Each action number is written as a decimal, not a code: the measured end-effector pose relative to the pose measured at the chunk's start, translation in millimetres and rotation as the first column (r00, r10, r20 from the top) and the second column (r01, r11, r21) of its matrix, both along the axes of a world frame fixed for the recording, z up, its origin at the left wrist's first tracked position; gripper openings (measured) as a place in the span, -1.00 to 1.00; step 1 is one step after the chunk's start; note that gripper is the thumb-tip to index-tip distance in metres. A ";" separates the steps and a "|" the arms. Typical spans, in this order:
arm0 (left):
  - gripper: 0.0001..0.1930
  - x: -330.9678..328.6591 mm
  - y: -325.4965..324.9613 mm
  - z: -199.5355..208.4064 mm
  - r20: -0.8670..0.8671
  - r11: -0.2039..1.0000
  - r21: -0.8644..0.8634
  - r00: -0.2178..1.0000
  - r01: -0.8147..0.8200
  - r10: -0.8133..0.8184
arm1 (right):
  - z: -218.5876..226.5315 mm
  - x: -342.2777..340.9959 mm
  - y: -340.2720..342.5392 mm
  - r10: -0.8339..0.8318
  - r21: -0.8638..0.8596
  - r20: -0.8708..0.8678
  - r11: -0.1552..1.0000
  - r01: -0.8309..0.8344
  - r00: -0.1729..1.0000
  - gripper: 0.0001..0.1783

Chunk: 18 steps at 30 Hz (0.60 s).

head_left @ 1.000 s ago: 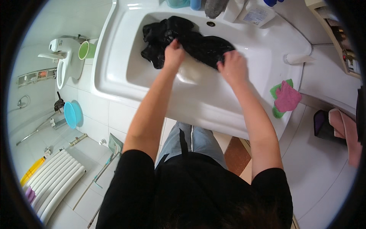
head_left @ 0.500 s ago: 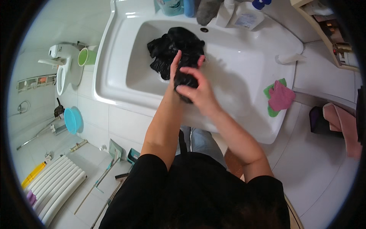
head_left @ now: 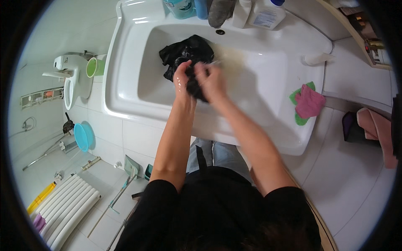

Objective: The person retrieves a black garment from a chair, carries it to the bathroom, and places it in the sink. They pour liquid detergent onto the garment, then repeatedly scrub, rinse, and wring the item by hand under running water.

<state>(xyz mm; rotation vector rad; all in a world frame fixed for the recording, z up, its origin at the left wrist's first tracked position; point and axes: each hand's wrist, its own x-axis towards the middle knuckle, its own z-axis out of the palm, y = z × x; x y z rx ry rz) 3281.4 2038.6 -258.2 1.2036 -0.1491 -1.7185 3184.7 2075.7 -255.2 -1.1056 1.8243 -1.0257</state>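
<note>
Gripping black cloth (head_left: 193, 47) in the left hand (head_left: 181, 78), unclear whether also in the blurred right hand (head_left: 213, 83), best kept low over the sink (head_left: 268, 98).

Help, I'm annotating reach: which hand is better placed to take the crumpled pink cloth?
Probably the right hand: it is nearer the pink cloth; the left hand, at crumpled black fabric, is farther.

the right hand (head_left: 212, 83) is blurred, partly hiding the black cloth (head_left: 196, 48).
</note>
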 end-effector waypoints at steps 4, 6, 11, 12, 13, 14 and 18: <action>-0.72 9.4 -13.7 37.9 0.338 0.994 -0.100 0.938 -0.045 0.076 | -31.5 -108.7 -20.1 0.163 0.252 -0.726 0.967 0.038 0.668 -0.36; -0.70 30.6 -17.0 13.1 0.478 0.999 0.033 0.877 0.025 -0.038 | -53.1 -123.0 2.0 0.184 0.131 -0.890 0.980 -0.152 0.416 -0.39; -0.76 0.3 23.7 -24.6 0.166 0.989 0.134 0.986 -0.055 0.032 | -63.5 -114.8 32.5 0.509 0.354 -0.841 0.774 -0.526 0.182 -0.26; -0.72 -4.6 31.3 -21.8 0.114 0.980 0.194 0.992 0.040 -0.063 | -46.7 -111.9 27.3 0.537 0.381 -0.833 0.731 -0.566 0.133 -0.27; -0.71 -9.4 32.3 -19.7 0.068 0.950 0.300 0.991 0.088 -0.113 | -28.8 -108.1 20.3 0.579 0.442 -0.785 0.774 -0.453 0.223 -0.31; -0.70 -20.0 33.9 -17.3 0.005 0.902 0.401 0.984 0.159 -0.176 | -38.4 -108.5 20.9 0.411 0.324 -0.843 0.903 -0.283 0.346 -0.37; -0.61 -37.1 25.2 -54.1 -0.403 0.862 0.436 0.912 0.258 -0.069 | -78.0 -62.3 14.4 0.099 -0.030 -0.227 0.994 -0.108 0.969 -0.55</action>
